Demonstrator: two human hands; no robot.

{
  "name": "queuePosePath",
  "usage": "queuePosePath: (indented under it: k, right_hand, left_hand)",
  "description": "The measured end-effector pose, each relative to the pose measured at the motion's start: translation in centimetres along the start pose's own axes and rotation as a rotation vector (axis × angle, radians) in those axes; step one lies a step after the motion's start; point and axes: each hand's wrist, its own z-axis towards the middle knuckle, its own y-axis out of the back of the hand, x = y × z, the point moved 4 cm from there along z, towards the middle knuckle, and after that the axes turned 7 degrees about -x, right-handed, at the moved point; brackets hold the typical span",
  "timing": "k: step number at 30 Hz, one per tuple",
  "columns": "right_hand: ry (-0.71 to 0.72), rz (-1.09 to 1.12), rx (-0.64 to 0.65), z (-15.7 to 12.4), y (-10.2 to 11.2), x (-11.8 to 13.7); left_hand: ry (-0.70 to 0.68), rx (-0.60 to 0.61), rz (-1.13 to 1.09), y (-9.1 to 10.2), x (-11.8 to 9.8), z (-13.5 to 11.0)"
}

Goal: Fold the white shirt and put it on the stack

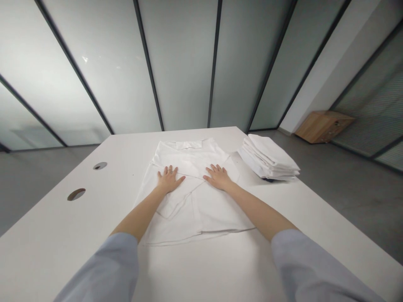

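A white shirt-like garment (195, 203) lies spread on the white table, its collar end away from me and its hem toward me. Both sleeves appear folded inward across its body. On the left part of the cloth my left hand (169, 179) rests flat, fingers spread. My right hand (218, 177) presses flat on the right part, with its fingers apart too. Neither hand grips the fabric. To the right of the garment sits a stack of folded white cloth (270, 157), apart from my right hand.
The white table (110, 218) has two round holes near its left edge, a nearer hole (76, 194) and a farther hole (100, 166). Frosted glass panels (185, 63) stand behind the table. A wooden cabinet (324, 126) is on the floor at the far right.
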Motion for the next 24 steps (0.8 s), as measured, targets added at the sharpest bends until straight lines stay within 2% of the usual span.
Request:
queuePosePath:
  k: [3, 5, 7, 9, 14, 20, 24]
  right_hand:
    - [-0.005, -0.009, -0.073, 1.7, 0.7, -0.1]
    - [-0.009, -0.028, -0.174, 2.5, 1.4, -0.1]
    - [0.007, -0.052, -0.266, 2.9, 1.9, 0.2]
    - [0.052, -0.065, -0.284, 2.9, 2.2, 0.5]
    - [0.1, -0.042, -0.175, 1.8, 2.2, 0.8]
    - [0.125, -0.029, -0.193, -1.1, 1.4, -0.3]
    - [0.08, -0.024, -0.16, -1.6, 0.5, -1.2]
  left_hand:
    - [0.011, -0.054, -0.035, 0.4, 0.2, 1.7]
    - [0.032, -0.138, -0.068, 0.9, 0.4, 2.5]
    - [0.048, -0.235, -0.093, 1.5, 0.5, 2.8]
    - [0.036, -0.273, -0.101, 1.9, 0.1, 2.7]
    - [-0.045, -0.188, -0.084, 2.2, -1.2, 0.5]
    - [0.016, -0.072, -0.086, 1.6, -1.4, -3.2]
    - [-0.018, -0.026, -0.034, 0.8, -1.2, -3.2]
